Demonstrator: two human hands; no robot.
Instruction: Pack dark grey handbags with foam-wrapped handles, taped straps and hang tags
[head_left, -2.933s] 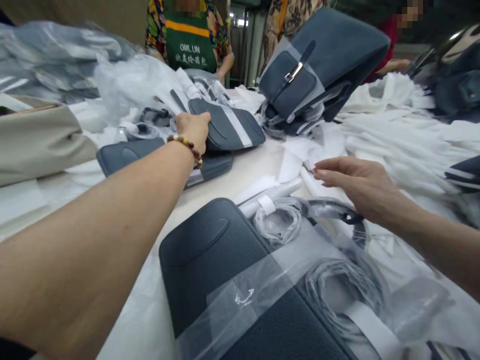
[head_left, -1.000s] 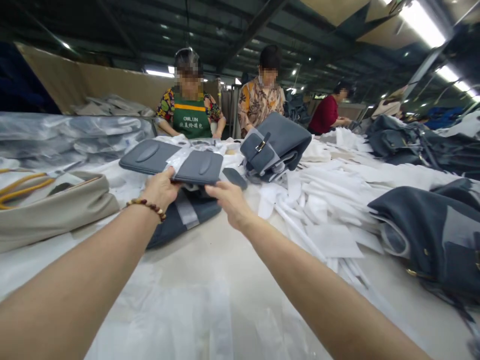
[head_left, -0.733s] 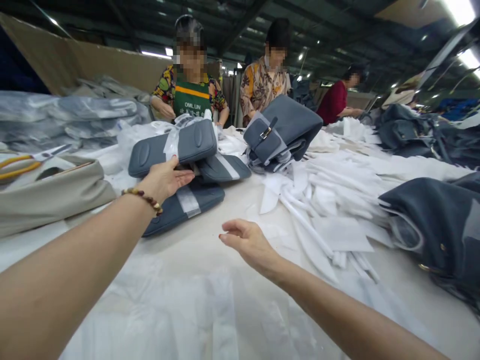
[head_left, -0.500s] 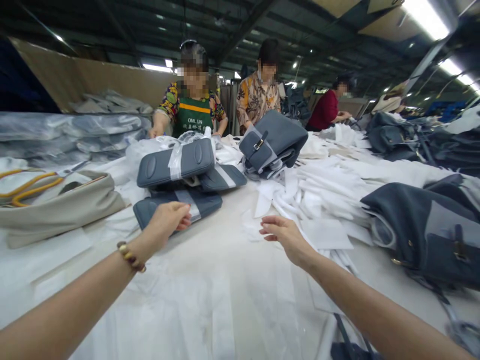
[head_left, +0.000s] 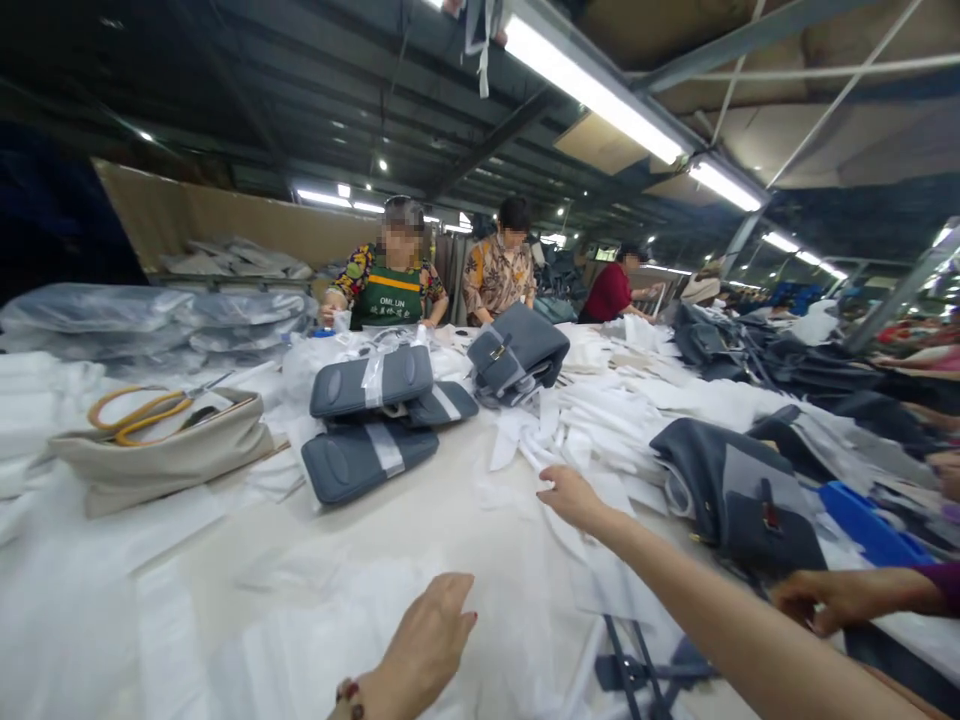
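My right hand (head_left: pixel 574 497) reaches forward over loose white packing strips (head_left: pixel 600 425), with its thumb and fingertips closed on a white strip (head_left: pixel 561 525). Low in the middle, my left hand (head_left: pixel 429 640) hovers over the white sheets with its fingers loosely bent and thumb apart, holding nothing. Ahead of it, dark blue bag pieces (head_left: pixel 367 463) bound with clear wrap lie stacked. To the right of that stack leans a folded dark blue bag (head_left: pixel 525 350) with a buckle. Another dark blue bag (head_left: pixel 739 490) lies to the right of my right hand.
Yellow-handled scissors (head_left: pixel 154 410) rest in a beige pouch (head_left: pixel 161 455) at left. Dark straps (head_left: pixel 637 665) lie at front right. A co-worker's hand (head_left: pixel 832 597) is at the right edge, near a blue tray (head_left: pixel 874 525). Several people work across the table.
The view has tilted up and turned right. My left hand has drawn back from the bag stack toward me. My right hand has closed on a white strip. A co-worker's hand has appeared at right.
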